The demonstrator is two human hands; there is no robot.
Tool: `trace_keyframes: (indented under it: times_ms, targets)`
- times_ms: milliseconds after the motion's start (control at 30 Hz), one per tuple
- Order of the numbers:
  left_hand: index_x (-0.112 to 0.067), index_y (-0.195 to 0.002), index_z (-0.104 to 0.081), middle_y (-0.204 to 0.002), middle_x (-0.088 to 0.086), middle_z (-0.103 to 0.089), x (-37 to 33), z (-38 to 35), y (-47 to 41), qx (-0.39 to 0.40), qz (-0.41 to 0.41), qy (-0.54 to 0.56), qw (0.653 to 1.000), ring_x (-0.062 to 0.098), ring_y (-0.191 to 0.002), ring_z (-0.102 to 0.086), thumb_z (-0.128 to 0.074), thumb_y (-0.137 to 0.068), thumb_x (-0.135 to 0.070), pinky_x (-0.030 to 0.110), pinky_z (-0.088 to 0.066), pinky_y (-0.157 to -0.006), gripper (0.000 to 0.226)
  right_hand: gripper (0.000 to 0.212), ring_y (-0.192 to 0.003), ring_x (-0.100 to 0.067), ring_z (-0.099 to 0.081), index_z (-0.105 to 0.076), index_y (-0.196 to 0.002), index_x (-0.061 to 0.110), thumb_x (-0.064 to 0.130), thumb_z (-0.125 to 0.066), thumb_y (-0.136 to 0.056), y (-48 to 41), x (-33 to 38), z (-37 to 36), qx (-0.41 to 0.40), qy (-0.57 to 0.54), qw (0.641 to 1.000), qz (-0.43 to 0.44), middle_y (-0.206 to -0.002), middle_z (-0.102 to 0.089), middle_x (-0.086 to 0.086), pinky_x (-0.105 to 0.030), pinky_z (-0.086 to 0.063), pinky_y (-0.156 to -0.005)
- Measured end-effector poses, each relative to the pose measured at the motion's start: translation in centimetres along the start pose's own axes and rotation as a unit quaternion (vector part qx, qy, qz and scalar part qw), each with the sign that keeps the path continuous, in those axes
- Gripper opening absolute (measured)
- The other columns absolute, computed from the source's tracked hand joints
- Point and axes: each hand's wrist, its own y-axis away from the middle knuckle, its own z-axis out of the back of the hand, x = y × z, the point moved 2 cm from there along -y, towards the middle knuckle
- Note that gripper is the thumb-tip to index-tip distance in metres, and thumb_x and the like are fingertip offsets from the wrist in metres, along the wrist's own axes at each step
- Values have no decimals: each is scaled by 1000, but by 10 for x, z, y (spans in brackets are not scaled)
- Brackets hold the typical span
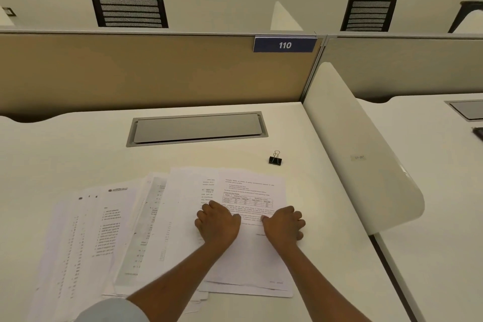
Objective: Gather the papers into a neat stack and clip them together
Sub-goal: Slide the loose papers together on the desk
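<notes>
Left hand [218,222] and right hand [283,225] rest curled on the fanned papers [162,222] (nothing visibly pinched); binder clip [275,159] lies just beyond them. Risk: a hasty sweep creases loose sheets.

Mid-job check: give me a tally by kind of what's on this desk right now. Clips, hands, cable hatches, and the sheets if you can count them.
Binder clip: 1
Hands: 2, left hand and right hand, both on the papers
Cable hatch: 1
Total: 4
The papers overlap in a fan, so the sheets cannot be counted.
</notes>
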Motion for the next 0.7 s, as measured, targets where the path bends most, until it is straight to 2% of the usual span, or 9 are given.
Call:
trace_keyframes:
  times_ms: [133, 267, 400, 533, 633, 700]
  targets:
    - [-4, -120, -44, -123, 14, -52, 2, -1, -8, 45, 43, 70, 996, 31, -115, -48, -61, -77, -47, 41, -39, -98, 63, 61, -112, -31, -47, -43, -117, 5, 42, -69, -76, 5, -1, -2, -3, 36, 999, 16, -120, -48, -15, -42, -47, -88]
    - [-7, -120, -42, -123, 14, -50, 6, 3, -13, 69, 82, 119, 987, 33, -116, -45, -67, -73, -46, 43, -38, -98, 67, 64, -114, -33, -48, -42, -115, 7, 32, -78, -69, 1, -4, -1, 17, -30, 999, -20, -119, -49, -14, -45, -46, -89]
    - [-13, -106, -45, -115, 12, -44, 12, 7, -13, 68, 115, 144, 981, 31, -106, -41, -67, -73, -44, 44, -43, -92, 51, 47, -114, -36, -45, -46, -110, 5, 19, -71, -73, -2, -4, 4, 0, -100, 993, -58, -119, -49, -17, -47, -45, -89]
    - [-11, -116, -41, -119, 12, -49, 10, 10, -15, 71, 103, 185, 975, 32, -113, -47, -70, -73, -38, 44, -46, -91, 58, 40, -114, -39, -48, -45, -113, 1, 13, -62, -78, -2, -1, 8, -6, -129, 990, -49, -120, -51, -19, -46, -46, -89]
    - [-14, -110, -34, -113, 10, -62, 10, 7, -17, 91, 84, 280, 952, 32, -100, -62, -70, -70, -25, 46, -56, -86, 55, 35, -94, -36, -59, -41, -111, -1, 5, -58, -82, -2, -2, 9, 8, -186, 983, -6, -111, -62, -20, -39, -53, -80]
    - [-14, -108, -39, -110, 8, -66, 12, 6, -16, 116, 84, 339, 930, 30, -94, -65, -69, -71, -17, 45, -58, -82, 47, 32, -85, -32, -60, -42, -113, -1, 2, -54, -83, -1, -3, 10, 16, -214, 977, -1, -108, -64, -18, -34, -50, -72]
